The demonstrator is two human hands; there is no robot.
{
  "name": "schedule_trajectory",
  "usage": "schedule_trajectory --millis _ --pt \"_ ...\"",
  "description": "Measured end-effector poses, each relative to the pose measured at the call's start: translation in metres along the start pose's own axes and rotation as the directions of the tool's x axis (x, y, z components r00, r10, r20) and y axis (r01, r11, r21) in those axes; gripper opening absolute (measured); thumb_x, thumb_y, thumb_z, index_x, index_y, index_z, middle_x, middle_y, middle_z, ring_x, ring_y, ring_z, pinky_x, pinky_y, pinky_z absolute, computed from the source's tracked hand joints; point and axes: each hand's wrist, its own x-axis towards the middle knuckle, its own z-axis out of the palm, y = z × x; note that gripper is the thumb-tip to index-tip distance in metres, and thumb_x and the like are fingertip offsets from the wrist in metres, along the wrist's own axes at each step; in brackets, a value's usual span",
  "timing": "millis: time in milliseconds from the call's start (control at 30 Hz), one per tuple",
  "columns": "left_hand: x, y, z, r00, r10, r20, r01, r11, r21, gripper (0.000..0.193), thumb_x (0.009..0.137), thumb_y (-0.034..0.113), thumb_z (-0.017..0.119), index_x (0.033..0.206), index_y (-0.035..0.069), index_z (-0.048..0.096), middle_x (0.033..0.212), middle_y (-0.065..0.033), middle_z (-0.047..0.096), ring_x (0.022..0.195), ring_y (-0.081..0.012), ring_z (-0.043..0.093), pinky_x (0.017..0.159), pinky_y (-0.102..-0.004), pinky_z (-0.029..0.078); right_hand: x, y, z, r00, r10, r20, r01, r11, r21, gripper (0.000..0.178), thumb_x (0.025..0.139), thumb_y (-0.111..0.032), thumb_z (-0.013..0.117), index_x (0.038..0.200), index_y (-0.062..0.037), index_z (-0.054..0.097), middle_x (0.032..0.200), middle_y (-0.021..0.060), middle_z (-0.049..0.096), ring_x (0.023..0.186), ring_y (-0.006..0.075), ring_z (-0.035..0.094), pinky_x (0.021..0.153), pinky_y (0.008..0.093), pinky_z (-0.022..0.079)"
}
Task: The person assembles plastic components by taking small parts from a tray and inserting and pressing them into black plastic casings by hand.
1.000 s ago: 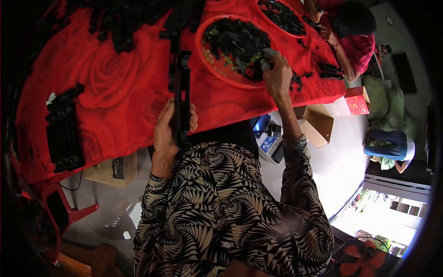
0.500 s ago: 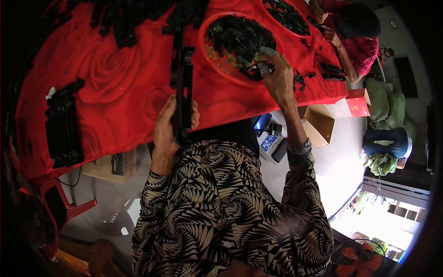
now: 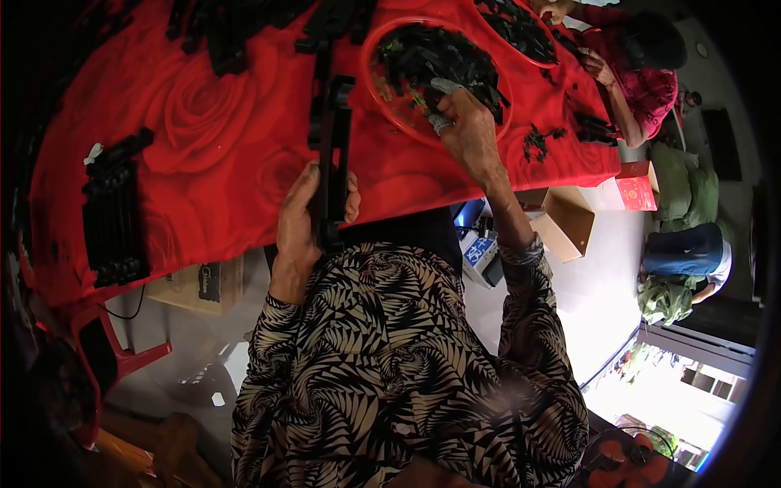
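Note:
My left hand (image 3: 303, 210) is wrapped round the lower part of a long black plastic bar (image 3: 333, 154), held upright at the near edge of the red tablecloth. This bar has a slot along its length and a rounded upper end. My right hand (image 3: 472, 134), with grey coverings on its fingertips, reaches over an orange-red basin (image 3: 389, 106) of small black plastic pieces (image 3: 427, 57). Its thumb and fingers are pinched together. A dark piece seems to sit between them, partly hidden by the fingers.
A row of black bars (image 3: 115, 228) lies at the left; more black parts (image 3: 228, 41) lie at the far side. A co-worker's hand (image 3: 598, 67) works beyond a second basin (image 3: 498, 42). Loose black bits (image 3: 538, 142) lie right of my basin. A cardboard box (image 3: 565, 224) is below the table.
My right hand has shifted left and slightly down across the basin, its fingers drawn closer together. The left hand still grips the bar. The whole view has shifted a little.

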Motion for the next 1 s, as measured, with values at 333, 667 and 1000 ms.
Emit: schedule_trajectory --millis 333,667,1000 --pt "-0.001 -0.001 0.001 0.999 0.012 -0.03 -0.012 1.0 -0.007 0.029 0.102 0.029 0.037 0.105 0.003 0.049 0.09 -0.015 0.058 0.07 -0.0216 0.058 0.059 -0.0312 0.048 -0.008 0.021 -0.048 0.999 -0.007 0.041 0.014 0.984 -0.176 0.025 0.066 0.007 0.06 0.089 -0.0025 0.062 0.089 0.0146 0.064 0.082 0.0336 0.063 0.07 0.0403 0.051" --pt "-0.001 -0.001 -0.003 0.999 -0.017 -0.044 0.016 1.0 -0.02 0.033 0.103 0.029 0.035 0.104 0.0 0.049 0.094 -0.0181 0.059 0.071 -0.0234 0.059 0.06 -0.0324 0.049 0.013 -0.002 -0.012 0.93 -0.284 0.235 0.324 0.934 -0.152 0.024 0.072 0.002 0.063 0.095 -0.0019 0.065 0.092 0.0176 0.063 0.085 0.0375 0.061 0.072 0.0422 0.05" --pt "0.0 0.001 0.0 1.0 -0.004 0.026 0.004 1.0 -0.02 0.035 0.103 0.029 0.033 0.105 -0.002 0.05 0.093 -0.0183 0.06 0.072 -0.0234 0.062 0.065 -0.0328 0.053 0.02 -0.022 -0.015 0.921 -0.227 0.315 0.297 0.934 -0.197 0.025 0.071 -0.001 0.058 0.095 -0.0034 0.065 0.098 0.0159 0.063 0.093 0.037 0.061 0.078 0.0449 0.05"
